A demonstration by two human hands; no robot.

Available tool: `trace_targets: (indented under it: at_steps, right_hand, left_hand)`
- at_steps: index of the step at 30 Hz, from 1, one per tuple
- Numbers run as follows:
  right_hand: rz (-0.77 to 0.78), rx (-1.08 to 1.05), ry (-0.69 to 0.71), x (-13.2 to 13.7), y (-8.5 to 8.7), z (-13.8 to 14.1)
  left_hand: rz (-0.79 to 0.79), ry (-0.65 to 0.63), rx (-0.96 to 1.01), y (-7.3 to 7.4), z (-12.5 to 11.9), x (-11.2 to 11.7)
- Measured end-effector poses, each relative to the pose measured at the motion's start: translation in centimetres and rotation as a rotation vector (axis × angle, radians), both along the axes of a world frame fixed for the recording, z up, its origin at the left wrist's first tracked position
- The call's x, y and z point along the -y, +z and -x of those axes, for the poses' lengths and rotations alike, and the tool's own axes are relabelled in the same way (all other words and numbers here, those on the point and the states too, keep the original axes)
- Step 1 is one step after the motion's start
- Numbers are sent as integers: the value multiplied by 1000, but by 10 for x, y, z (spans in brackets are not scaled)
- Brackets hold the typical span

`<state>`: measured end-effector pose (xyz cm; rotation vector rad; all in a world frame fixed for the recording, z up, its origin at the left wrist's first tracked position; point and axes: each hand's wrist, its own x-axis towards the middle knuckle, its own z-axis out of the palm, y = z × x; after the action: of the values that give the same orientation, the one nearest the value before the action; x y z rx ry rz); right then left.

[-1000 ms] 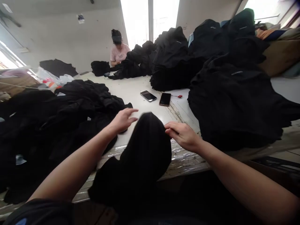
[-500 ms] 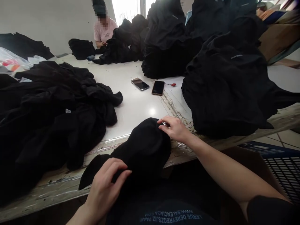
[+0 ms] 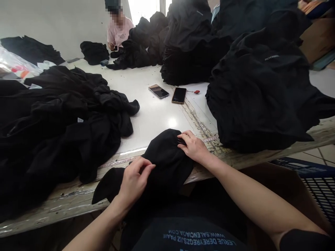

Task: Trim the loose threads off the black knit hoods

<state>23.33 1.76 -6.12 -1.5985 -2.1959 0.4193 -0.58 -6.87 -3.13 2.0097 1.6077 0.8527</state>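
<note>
A black garment (image 3: 167, 164) lies over the near edge of the white table (image 3: 151, 118) and hangs down toward my lap. My left hand (image 3: 134, 181) pinches the cloth at its near left side, fingers closed on a fold. My right hand (image 3: 192, 146) presses on the garment's far right edge, fingers curled onto the fabric. Whether something small sits under those fingers is hidden.
Heaps of black clothing lie at the left (image 3: 57, 118) and right (image 3: 261, 87), more at the back (image 3: 188, 45). Two phones (image 3: 158, 91) (image 3: 179, 95) and a small red-handled tool (image 3: 195, 91) lie mid-table. A person in a pink shirt (image 3: 119, 29) sits at the far end. A blue crate (image 3: 314, 177) stands at lower right.
My left hand came back from the table's middle to the garment's near side and took hold of a fold. The right hand stayed on the far edge. The view tilted down.
</note>
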Motion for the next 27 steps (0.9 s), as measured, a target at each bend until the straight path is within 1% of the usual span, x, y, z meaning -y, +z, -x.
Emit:
trace_targets:
  at_steps: [3, 5, 6, 8, 10, 12, 13, 14, 16, 18, 19, 21, 23, 25, 27]
  right_hand:
    - [-7, 9, -3, 0, 0, -2]
    - [-3, 16, 1, -1, 2, -2]
    - [0, 20, 4, -2, 3, -2]
    - [5, 29, 6, -2, 5, -1]
    - [10, 41, 4, -2, 7, 0]
    - [2, 48, -3, -1, 11, 0]
    - [-16, 40, -11, 1, 14, 0]
    - [-47, 21, -22, 4, 18, 1]
    - [-130, -67, -36, 13, 28, 5]
    - [-162, -216, 12, 24, 39, 15]
    - [-135, -298, 66, 31, 43, 21]
    - [-12, -428, 196, 42, 48, 36]
    - [121, -478, 275, 48, 47, 49]
    - [208, -468, 272, 48, 42, 56]
    - [268, -458, 231, 45, 37, 56]
  left_hand:
    - [45, 124, 59, 17, 12, 7]
    - [29, 142, 83, 21, 14, 12]
    - [2, 114, 87, 19, 11, 13]
    - [-65, -7, 31, 9, 3, 13]
    - [-103, -123, -132, -5, -8, 9]
    - [-87, -151, -306, -17, -16, 4]
    - [-62, -135, -345, -20, -19, 1]
    - [-30, -116, -333, -21, -20, -1]
    - [37, -76, -192, -18, -19, -3]
    - [101, -32, -6, -11, -14, -3]
    - [135, -4, 67, -7, -12, -2]
    - [197, 61, 160, 0, -7, 1]
    - [239, 127, 216, 5, -1, 4]
    - [259, 177, 269, 8, 4, 8]
    - [251, 211, 309, 8, 7, 11]
